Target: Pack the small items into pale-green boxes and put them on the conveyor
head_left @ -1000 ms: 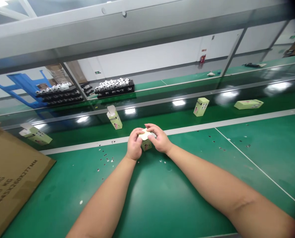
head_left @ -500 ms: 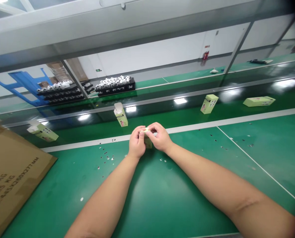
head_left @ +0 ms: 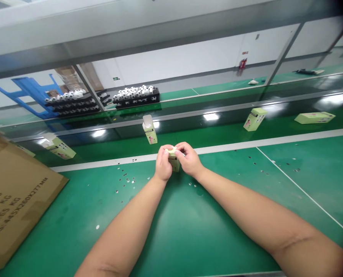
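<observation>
A small light-green carton [head_left: 175, 163] stands upright on the green work surface, partly covered by my fingers. My left hand [head_left: 164, 163] grips its left side, thumb at the top edge. On the other side my right hand [head_left: 188, 159] is closed on the carton, with thumb and fingertips at the top flap. The top looks nearly level; whether it is tucked in fully I cannot tell. Just behind, on the dark-green belt, an upright carton [head_left: 150, 132] has its white top flap raised.
A big brown cardboard box [head_left: 21, 207] fills the left side. Further along the belt are an open-flapped carton [head_left: 59, 148], a closed upright carton [head_left: 254, 119] and one lying down [head_left: 315, 117]. Small discs lie scattered on the worktop [head_left: 171, 231]. Black trays [head_left: 137, 100] of black-and-white items stand behind.
The cartons on the belt have shifted right, and another shows behind the brown box. My thumbs have pressed the carton's top flap lower; both hands still hold it.
</observation>
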The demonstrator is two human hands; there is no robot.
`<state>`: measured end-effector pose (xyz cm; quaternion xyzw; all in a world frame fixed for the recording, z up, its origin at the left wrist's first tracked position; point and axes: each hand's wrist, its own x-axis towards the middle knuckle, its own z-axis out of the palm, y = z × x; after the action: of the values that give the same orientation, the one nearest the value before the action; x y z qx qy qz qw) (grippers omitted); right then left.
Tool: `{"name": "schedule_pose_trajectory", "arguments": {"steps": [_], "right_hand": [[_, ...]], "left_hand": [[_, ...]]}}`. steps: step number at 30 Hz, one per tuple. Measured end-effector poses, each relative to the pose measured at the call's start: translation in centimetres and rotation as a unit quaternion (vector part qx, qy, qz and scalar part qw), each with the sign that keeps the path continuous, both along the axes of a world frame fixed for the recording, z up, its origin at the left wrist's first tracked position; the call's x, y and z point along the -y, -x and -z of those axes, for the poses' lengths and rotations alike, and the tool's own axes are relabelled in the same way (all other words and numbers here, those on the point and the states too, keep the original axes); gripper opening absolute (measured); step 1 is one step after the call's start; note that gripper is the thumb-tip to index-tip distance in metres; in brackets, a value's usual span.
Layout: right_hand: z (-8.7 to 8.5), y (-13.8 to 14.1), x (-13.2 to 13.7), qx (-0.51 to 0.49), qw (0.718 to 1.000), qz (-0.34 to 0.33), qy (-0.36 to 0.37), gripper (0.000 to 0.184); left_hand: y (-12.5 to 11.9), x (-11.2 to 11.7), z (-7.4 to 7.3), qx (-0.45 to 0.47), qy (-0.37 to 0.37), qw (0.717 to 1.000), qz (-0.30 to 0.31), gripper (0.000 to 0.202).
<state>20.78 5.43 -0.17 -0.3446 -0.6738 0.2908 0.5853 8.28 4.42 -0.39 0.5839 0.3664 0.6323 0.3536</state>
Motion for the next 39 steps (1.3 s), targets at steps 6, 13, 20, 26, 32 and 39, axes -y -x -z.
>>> {"name": "schedule_pose_trajectory", "arguments": {"steps": [6,13,20,26,32,39], "right_hand": [[0.2,0.2,-0.1,-0.023,0.998,-0.041,0.052,0.022],[0.8,0.2,-0.3,-0.028,0.993,-0.057,0.101,0.020],[0.7,-1.1,0.2,0.099,0.993,-0.054,0.044,0.039],[-1.9,-8.1,-8.2,0.179,0.963,0.193,0.058,0.039],[-2.6,-13.3,-12.8,0.259,0.896,0.354,0.068,0.041],[-1.0,-4.2,-13.1,0.248,0.938,0.231,-0.077,0.072]], "left_hand": [[-0.1,0.0,-0.3,0.024,0.049,0.998,0.007,0.012],[0.0,-0.2,-0.3,0.041,0.067,0.997,0.029,0.011],[0.4,-0.3,0.8,0.022,0.072,0.997,0.021,0.032],[1.1,-1.5,2.7,-0.030,0.090,0.995,-0.029,0.044],[1.0,-1.7,3.2,-0.055,0.111,0.992,-0.020,0.040],[0.8,-1.7,2.5,-0.028,0.112,0.993,-0.032,0.035]]}}
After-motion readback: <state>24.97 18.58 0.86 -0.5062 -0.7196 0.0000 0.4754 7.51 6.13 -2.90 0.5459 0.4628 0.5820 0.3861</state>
